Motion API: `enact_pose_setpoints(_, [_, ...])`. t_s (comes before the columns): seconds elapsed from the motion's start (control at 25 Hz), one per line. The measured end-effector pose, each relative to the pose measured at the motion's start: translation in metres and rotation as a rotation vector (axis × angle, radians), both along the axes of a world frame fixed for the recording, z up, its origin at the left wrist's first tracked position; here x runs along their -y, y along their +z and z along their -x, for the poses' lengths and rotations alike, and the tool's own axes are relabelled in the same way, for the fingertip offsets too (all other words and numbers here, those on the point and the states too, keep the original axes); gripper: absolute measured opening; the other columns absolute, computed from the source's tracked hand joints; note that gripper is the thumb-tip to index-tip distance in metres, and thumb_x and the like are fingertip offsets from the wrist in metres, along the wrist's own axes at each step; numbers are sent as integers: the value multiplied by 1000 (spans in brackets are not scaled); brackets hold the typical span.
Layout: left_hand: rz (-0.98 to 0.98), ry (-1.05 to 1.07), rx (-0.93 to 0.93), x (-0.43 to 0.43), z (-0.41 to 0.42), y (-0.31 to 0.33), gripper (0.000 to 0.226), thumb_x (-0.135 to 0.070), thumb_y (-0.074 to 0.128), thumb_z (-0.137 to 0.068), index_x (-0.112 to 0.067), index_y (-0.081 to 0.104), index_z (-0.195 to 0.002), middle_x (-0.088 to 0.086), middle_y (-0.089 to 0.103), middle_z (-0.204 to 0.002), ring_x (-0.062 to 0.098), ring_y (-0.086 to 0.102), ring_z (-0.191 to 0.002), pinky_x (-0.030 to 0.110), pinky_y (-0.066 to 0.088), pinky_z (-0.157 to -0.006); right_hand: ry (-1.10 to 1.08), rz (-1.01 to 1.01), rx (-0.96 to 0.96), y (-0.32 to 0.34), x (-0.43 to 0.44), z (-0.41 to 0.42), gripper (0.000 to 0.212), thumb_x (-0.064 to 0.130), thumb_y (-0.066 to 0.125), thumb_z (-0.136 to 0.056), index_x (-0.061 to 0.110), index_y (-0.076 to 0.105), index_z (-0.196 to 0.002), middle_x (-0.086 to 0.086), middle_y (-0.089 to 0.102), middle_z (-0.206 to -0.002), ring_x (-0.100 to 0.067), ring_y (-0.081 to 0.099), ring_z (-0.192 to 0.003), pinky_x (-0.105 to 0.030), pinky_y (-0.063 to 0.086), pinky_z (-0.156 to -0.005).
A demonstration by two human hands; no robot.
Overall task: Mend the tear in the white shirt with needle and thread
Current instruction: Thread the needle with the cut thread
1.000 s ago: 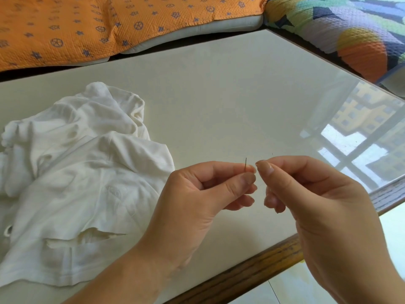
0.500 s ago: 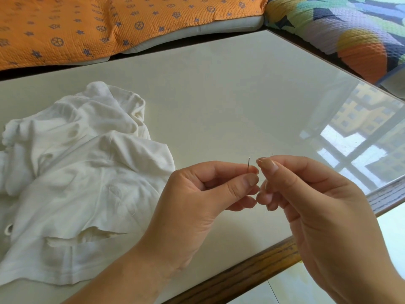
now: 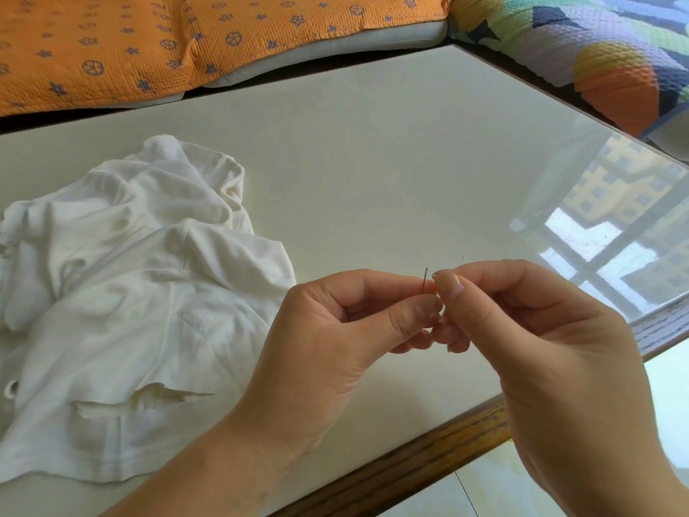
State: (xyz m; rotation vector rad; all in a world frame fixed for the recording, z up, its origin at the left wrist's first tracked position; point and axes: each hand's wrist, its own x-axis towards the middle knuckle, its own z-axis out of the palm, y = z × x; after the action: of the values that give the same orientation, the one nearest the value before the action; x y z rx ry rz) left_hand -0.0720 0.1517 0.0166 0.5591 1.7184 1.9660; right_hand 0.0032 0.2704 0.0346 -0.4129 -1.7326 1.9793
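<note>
The needle (image 3: 425,278) stands nearly upright, and only its top end shows above the grip. The left hand (image 3: 335,348) pinches it between thumb and forefinger, with its other fingers curled under. The right hand (image 3: 551,352) comes in from the other side. Its thumb and forefinger tips are pressed together and touch the left fingertips, just beside the needle's exposed end. Whatever they pinch is too fine to see.

The white shirt (image 3: 141,292) lies crumpled well to the left of the pinch, and neither hand touches it. Its tear (image 3: 149,399) is a ragged sideways slit in the cloth, lower than the grip and left of the left wrist.

Both hands hover over a pale glossy table (image 3: 373,162), whose wooden edge (image 3: 410,464) runs beneath the wrists. Beyond the grip at the table's far side lies an orange cushion (image 3: 149,39), and off past the right hand a multicoloured cushion (image 3: 596,42).
</note>
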Motion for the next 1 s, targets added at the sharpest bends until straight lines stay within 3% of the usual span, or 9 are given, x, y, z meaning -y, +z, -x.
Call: enact_pose_setpoints(1.0, [1, -24, -31, 1, 1, -2, 18, -30, 72, -73, -25, 80, -87, 2, 76, -74, 13, 71, -69, 18, 53, -65, 12, -22, 9, 1, -1, 1, 10, 27, 72, -65, 19, 77, -69, -4, 67, -56, -11, 61, -51, -15, 47, -52])
